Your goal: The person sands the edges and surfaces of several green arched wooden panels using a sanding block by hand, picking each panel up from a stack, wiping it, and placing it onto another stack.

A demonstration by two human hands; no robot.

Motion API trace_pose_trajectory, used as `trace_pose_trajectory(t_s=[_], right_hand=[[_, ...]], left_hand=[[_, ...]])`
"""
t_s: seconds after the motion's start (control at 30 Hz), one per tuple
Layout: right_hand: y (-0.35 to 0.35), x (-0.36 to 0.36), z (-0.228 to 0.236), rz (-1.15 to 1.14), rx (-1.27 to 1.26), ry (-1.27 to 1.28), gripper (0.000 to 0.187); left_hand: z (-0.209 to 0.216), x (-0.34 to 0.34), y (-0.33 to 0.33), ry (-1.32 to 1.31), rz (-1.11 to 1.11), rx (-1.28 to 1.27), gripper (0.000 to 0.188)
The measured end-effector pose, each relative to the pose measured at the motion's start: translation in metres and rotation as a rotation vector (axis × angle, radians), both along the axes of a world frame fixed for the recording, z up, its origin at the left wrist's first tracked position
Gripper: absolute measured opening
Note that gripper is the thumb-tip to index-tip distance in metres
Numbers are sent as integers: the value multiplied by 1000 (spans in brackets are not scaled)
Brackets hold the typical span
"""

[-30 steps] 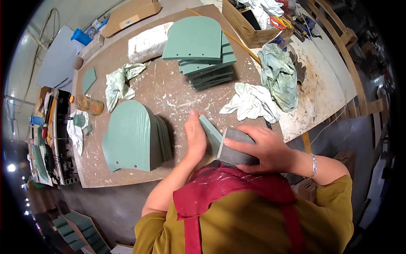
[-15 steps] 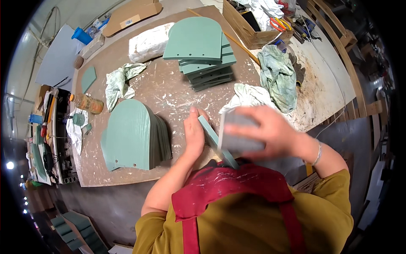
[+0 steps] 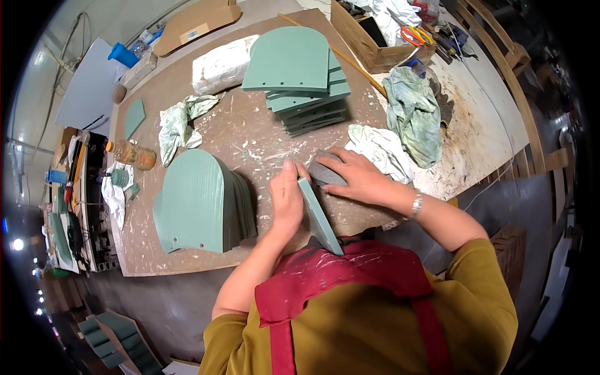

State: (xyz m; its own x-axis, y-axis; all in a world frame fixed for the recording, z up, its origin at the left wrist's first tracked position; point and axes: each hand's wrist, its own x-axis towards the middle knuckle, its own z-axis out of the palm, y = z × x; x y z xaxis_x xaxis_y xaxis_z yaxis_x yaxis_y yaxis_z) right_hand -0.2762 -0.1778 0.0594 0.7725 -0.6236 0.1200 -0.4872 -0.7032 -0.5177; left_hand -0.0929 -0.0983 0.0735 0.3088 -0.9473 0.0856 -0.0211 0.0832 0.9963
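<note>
My left hand (image 3: 286, 199) grips a green-painted board (image 3: 320, 219) by its left side. The board stands on edge, its narrow rim facing up and its near end against my red apron (image 3: 350, 265). In my right hand (image 3: 362, 179) is a grey sanding pad (image 3: 324, 170), held against or close beside the far end of the board's right side; exact contact is hard to see. To the left stand several round-topped green boards (image 3: 190, 203), leaning together in a row. Another pile of green boards (image 3: 287, 59) lies beyond my hands.
Crumpled rags (image 3: 412, 115) lie at the right, with a whitish cloth (image 3: 381, 150) near my right hand and another rag (image 3: 180, 125) at the left. A white wrapped bundle (image 3: 224, 65), an orange-capped bottle (image 3: 134, 155), a wooden stick (image 3: 356, 65) and a tool box (image 3: 369, 50) surround the work.
My right hand has moved left and away from me along the board's edge, taking the grey sanding pad to the far end. My left hand keeps its grip on the board.
</note>
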Motion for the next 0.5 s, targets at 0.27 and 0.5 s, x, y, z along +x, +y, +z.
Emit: trace_pose_trajectory(t_s=[0.27,0.5], right_hand=[[17,-94,-14,-593,299,-82,28],[59,-124,-55,-746,-14,-20,25]], left_hand=[[-10,6,2,-19,-6,-42,60],[-14,5,1,-23,-73,-42,58]])
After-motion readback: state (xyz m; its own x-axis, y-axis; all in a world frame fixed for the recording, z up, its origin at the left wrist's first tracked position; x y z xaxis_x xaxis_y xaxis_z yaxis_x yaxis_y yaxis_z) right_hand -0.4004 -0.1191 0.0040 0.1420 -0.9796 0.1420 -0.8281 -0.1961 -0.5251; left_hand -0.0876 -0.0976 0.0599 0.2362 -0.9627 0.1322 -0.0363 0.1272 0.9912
